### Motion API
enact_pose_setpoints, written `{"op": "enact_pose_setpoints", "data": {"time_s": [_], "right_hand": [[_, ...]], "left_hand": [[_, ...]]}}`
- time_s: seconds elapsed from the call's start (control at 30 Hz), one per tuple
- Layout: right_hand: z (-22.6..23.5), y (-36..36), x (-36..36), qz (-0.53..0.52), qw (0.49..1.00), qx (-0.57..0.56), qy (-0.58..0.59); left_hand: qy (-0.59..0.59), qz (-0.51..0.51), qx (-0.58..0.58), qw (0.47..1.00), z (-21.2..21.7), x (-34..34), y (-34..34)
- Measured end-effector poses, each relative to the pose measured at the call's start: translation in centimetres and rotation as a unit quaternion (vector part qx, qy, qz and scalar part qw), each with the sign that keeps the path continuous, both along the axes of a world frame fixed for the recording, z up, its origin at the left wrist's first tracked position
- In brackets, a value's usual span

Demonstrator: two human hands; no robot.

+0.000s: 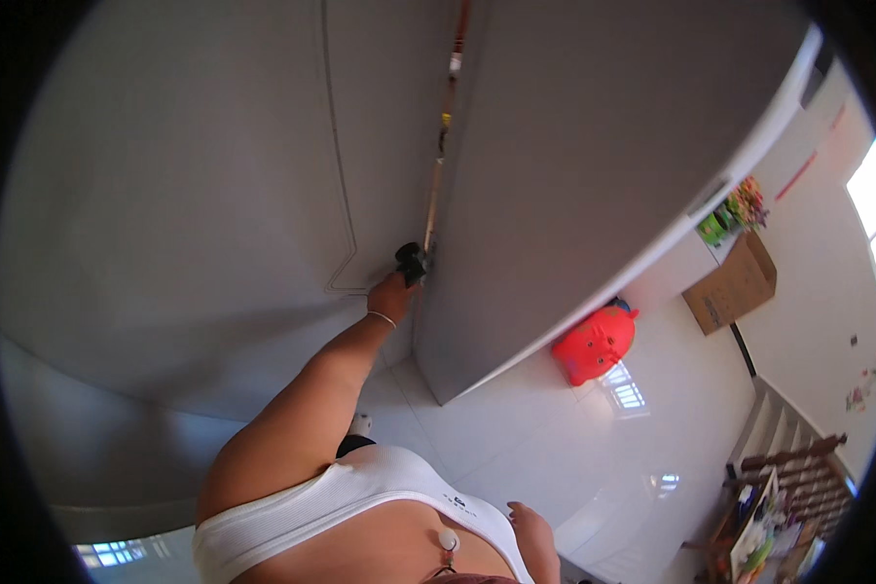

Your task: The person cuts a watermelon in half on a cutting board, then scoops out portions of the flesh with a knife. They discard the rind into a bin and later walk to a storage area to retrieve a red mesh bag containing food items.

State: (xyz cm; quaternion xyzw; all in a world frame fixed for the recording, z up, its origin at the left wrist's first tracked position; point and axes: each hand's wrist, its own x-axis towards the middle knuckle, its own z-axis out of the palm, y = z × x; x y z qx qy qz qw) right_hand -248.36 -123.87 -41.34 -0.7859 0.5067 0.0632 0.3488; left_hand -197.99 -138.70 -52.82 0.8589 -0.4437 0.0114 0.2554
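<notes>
My left arm reaches forward, and my left hand [393, 295] is closed on a black door handle [411, 261]. The handle sits at the edge of a large grey door [195, 165] with a thin line running down its surface. Right beside my hand is a narrow bright gap [438, 165], with a grey door panel [574, 165] on its other side. My right hand [529, 526] hangs low at my right side, partly hidden by my white top [380, 482]. Its visible fingers look loose and apart, with nothing seen in them.
A red animal-shaped toy [594, 347] stands on the shiny tiled floor [516, 428] beyond the panel's edge. Past it are a cardboard box [735, 284] and a potted bunch of flowers [745, 206]. At lower right, a cluttered table [759, 530] stands near stairs [779, 428] with wooden railings [808, 472].
</notes>
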Motion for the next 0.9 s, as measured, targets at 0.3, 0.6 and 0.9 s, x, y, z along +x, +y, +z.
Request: {"op": "enact_pose_setpoints", "data": {"time_s": [0.3, 0.6, 0.9], "right_hand": [[-1.7, -8.6, 18.6, 0.250, 0.961, -0.112, 0.035], [-6.1, -11.5, 32.9, 0.350, 0.932, 0.003, 0.098], [-4.9, -16.0, 49.3, 0.346, 0.926, 0.019, 0.150]], "left_hand": [[0.005, 0.049, 0.006, 0.999, -0.5, 11.2, -4.8], [0.001, 0.087, 0.021, 0.996, -0.8, 29.9, -7.7], [-0.041, 0.215, 0.026, 0.975, -1.0, 50.8, -5.0]]}}
